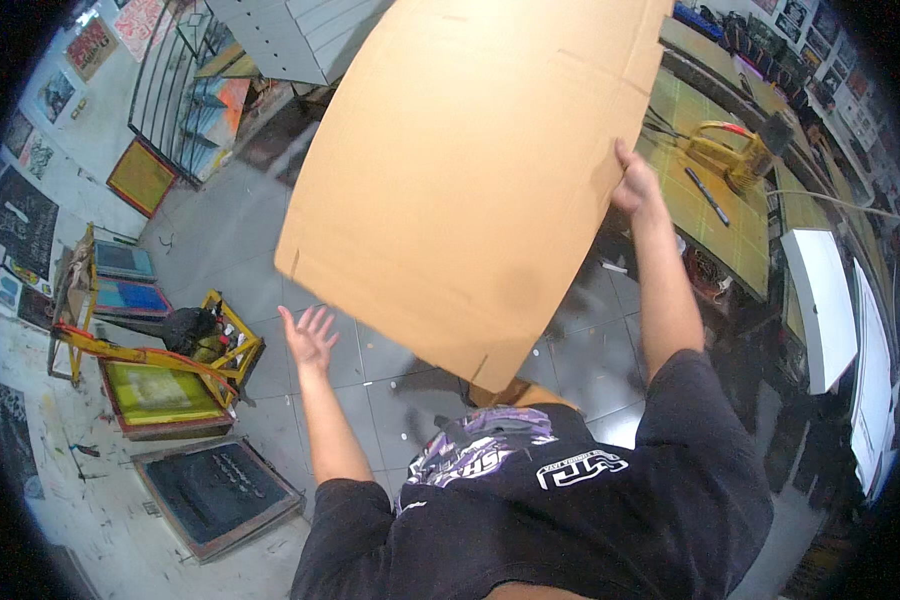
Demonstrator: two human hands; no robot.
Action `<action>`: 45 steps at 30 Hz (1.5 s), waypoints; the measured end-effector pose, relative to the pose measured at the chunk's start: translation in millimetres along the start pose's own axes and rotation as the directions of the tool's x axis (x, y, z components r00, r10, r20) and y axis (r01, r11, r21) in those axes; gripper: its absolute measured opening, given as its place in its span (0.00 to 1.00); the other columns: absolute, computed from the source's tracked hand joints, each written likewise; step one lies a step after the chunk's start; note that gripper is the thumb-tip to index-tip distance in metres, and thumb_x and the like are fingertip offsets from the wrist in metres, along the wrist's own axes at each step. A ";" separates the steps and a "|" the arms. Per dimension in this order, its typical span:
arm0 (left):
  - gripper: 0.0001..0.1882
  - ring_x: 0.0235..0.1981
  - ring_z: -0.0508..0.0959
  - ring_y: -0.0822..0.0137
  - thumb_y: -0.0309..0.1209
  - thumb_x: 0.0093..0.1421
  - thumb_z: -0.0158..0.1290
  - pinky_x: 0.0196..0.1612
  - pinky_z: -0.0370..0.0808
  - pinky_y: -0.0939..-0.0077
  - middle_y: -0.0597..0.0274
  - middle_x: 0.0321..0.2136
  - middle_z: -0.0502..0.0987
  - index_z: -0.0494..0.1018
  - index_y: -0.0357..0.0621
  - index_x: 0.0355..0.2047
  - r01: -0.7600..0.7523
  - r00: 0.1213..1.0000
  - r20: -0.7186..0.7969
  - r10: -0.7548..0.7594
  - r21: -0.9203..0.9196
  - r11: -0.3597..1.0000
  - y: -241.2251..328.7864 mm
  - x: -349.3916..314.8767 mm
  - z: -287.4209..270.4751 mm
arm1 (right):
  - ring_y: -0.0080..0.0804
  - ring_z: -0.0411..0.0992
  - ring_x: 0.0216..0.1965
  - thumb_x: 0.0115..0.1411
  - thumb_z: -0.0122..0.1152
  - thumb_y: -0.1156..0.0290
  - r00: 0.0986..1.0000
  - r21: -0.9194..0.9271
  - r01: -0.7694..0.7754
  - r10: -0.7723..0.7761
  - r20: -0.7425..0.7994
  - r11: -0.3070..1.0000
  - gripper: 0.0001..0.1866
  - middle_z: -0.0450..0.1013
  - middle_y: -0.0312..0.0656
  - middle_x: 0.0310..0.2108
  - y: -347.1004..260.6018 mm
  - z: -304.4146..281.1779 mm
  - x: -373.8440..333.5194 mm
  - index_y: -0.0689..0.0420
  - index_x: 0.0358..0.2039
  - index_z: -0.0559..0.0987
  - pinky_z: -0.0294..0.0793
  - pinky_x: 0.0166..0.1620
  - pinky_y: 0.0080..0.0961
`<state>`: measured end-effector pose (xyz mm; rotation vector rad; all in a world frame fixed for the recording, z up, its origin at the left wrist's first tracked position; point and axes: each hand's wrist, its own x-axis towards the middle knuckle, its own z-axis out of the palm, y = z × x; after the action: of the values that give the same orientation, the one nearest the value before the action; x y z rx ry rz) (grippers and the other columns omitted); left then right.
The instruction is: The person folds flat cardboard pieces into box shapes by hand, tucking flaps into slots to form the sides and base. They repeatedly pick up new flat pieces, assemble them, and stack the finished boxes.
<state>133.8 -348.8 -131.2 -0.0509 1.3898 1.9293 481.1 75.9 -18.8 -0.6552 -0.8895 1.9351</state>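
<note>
A large, plain brown cardboard sheet point(450, 190) fills the upper middle of the view, tilted and held up in front of me. My right hand point(636, 183) grips its right edge, thumb on the near face and the other fingers hidden behind. Just off the sheet's lower left corner is my left hand point(312, 338), palm up with the fingers spread and nothing in it.
To the right runs a long yellow-green work table point(710, 180) bearing a yellow heat-gun-like tool point(735, 150) and a dark pen point(707, 195). White boards point(820, 305) lean beside it. Framed screens point(215, 495) and a yellow metal rack point(235, 340) stand at left on the grey tiled floor point(410, 405).
</note>
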 end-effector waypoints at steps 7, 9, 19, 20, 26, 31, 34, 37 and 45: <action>0.59 0.61 0.51 0.47 0.70 0.44 0.46 0.60 0.47 0.43 0.46 0.61 0.47 0.42 0.34 0.61 0.341 0.761 0.649 0.006 -0.407 0.848 -21.7 63.1 122.6 | 0.45 0.62 0.53 0.55 0.57 0.61 0.505 -0.997 0.024 -0.861 -0.057 0.080 0.30 0.58 0.53 0.54 -14.5 28.3 91.0 0.66 0.53 0.61 0.65 0.52 0.39; 0.53 0.60 0.54 0.48 0.64 0.49 0.45 0.60 0.50 0.47 0.47 0.61 0.50 0.43 0.35 0.61 0.314 0.763 0.646 -0.028 -0.333 0.889 -13.7 72.6 146.6 | 0.44 0.63 0.51 0.51 0.62 0.58 0.653 -0.925 0.353 -0.745 0.138 0.138 0.33 0.59 0.53 0.51 -14.5 86.9 63.3 0.66 0.50 0.63 0.66 0.51 0.35; 0.32 0.59 0.58 0.51 0.48 0.63 0.35 0.58 0.57 0.54 0.49 0.59 0.56 0.48 0.39 0.60 0.511 0.562 0.822 -0.097 -0.252 0.822 3.9 78.2 160.0 | 0.52 0.56 0.56 0.46 0.64 0.51 0.352 -0.379 0.922 -0.566 0.746 0.074 0.32 0.54 0.55 0.55 123.8 207.9 -16.2 0.57 0.46 0.69 0.53 0.57 0.51; 0.34 0.58 0.60 0.51 0.52 0.62 0.34 0.56 0.61 0.55 0.49 0.58 0.57 0.48 0.40 0.60 0.367 0.745 0.642 -0.183 -0.164 0.916 8.5 65.7 175.8 | 0.55 0.51 0.58 0.46 0.62 0.48 0.496 -0.524 0.846 -0.211 0.842 -0.103 0.33 0.50 0.57 0.58 136.6 200.2 -21.0 0.56 0.47 0.69 0.47 0.57 0.56; 0.31 0.52 0.67 0.49 0.49 0.62 0.35 0.52 0.65 0.52 0.45 0.53 0.64 0.56 0.37 0.56 0.571 0.315 0.910 -0.268 0.044 0.820 -1.0 94.6 140.9 | 0.53 0.46 0.62 0.47 0.58 0.46 0.628 -0.714 0.684 -0.378 0.680 -0.148 0.32 0.50 0.55 0.60 107.7 205.1 -33.5 0.53 0.49 0.70 0.42 0.56 0.63; 0.28 0.51 0.68 0.47 0.44 0.61 0.39 0.53 0.64 0.53 0.45 0.52 0.65 0.58 0.37 0.56 0.580 0.106 0.905 -0.413 0.281 0.764 -8.5 103.4 142.7 | 0.51 0.50 0.59 0.49 0.57 0.49 0.537 -0.869 0.486 -0.755 0.376 -0.087 0.31 0.53 0.53 0.58 79.2 182.3 -67.8 0.55 0.49 0.68 0.47 0.55 0.55; 0.21 0.46 0.72 0.55 0.39 0.64 0.39 0.48 0.68 0.61 0.49 0.47 0.70 0.63 0.36 0.51 0.568 0.149 0.808 -0.570 0.402 0.718 -4.2 96.8 161.3 | 0.52 0.48 0.60 0.47 0.60 0.46 0.663 -0.908 0.175 -0.637 0.394 -0.380 0.33 0.52 0.54 0.58 113.4 166.7 -81.9 0.53 0.49 0.69 0.45 0.54 0.62; 0.19 0.43 0.73 0.59 0.38 0.64 0.40 0.46 0.70 0.65 0.52 0.44 0.72 0.65 0.36 0.48 0.551 0.144 0.761 -0.633 0.469 0.690 0.2 97.1 167.1 | 0.55 0.46 0.61 0.49 0.58 0.45 0.948 -0.787 -0.230 -0.314 -0.048 -0.573 0.33 0.49 0.56 0.59 156.1 191.3 -82.6 0.54 0.50 0.68 0.44 0.54 0.62; 0.18 0.47 0.70 0.54 0.38 0.65 0.39 0.48 0.68 0.58 0.53 0.43 0.70 0.63 0.38 0.48 0.490 0.193 0.738 -0.646 0.498 0.715 -0.6 91.0 167.8 | 0.54 0.42 0.63 0.50 0.50 0.39 0.855 -0.816 -0.260 -0.516 0.053 -0.516 0.36 0.44 0.55 0.62 165.3 202.5 -73.8 0.53 0.51 0.68 0.36 0.57 0.65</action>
<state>131.3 -160.1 -102.3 0.4246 0.5773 0.8653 286.3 -113.3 -20.3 -1.7633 -2.1822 -0.2602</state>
